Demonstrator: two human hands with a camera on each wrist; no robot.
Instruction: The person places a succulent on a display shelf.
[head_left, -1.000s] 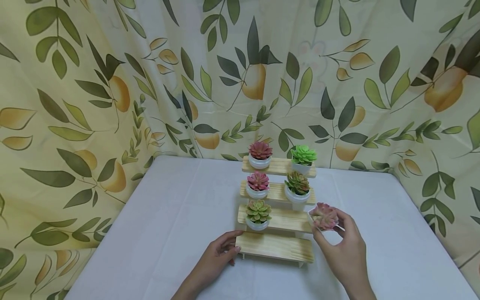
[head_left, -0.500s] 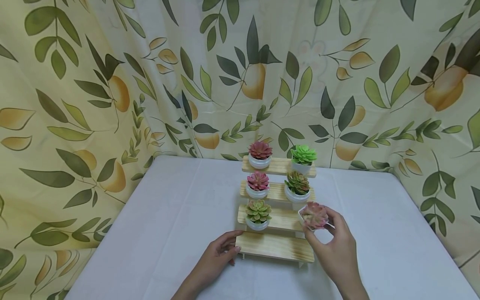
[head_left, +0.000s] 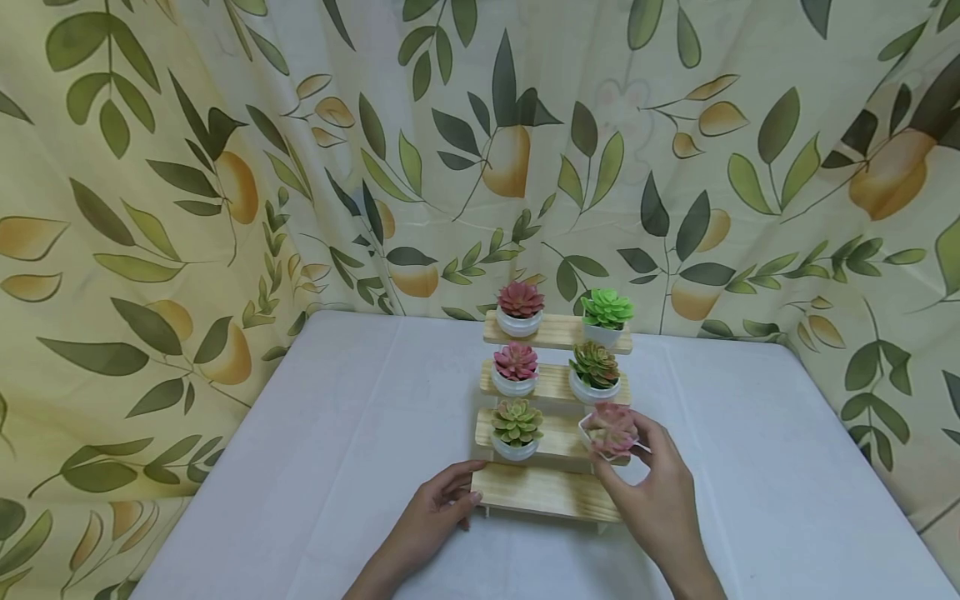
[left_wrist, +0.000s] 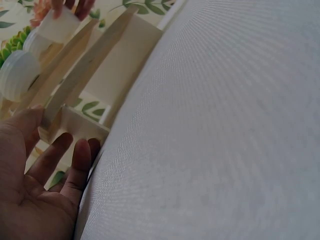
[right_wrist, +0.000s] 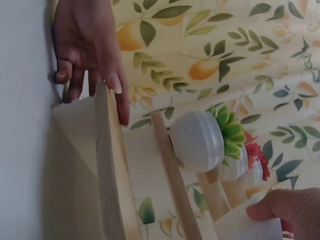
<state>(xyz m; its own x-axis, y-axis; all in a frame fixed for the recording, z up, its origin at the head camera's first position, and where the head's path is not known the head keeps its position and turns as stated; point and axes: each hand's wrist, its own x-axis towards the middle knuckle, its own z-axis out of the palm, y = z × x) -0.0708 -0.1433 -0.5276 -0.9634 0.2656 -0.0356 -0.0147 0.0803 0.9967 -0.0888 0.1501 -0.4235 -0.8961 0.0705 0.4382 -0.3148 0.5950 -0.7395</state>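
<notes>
My right hand [head_left: 654, 492] pinches a pink potted succulent [head_left: 611, 431] by its white pot, over the right end of the second-lowest step of a wooden tiered plant stand [head_left: 543, 492]. In the right wrist view, the thumb presses on the side of that white pot [right_wrist: 245, 223]. My left hand [head_left: 427, 517] grips the left end of the lowest step, as the left wrist view also shows, its thumb and fingers at the board's edge. On the same step as the pink plant's spot, a yellow-green succulent [head_left: 516, 425] stands at the left.
Higher up are a magenta succulent [head_left: 515, 365], a green-brown one [head_left: 595, 367], a dark red one [head_left: 521, 300] and a bright green one [head_left: 607, 310], all in white pots. A white cloth covers the table [head_left: 360, 433]; a leaf-and-fruit patterned curtain [head_left: 465, 225] hangs behind.
My right hand has carried the pink succulent leftward, from beside the stand's right edge to over the second-lowest step. The left hand has stayed at the lowest step.
</notes>
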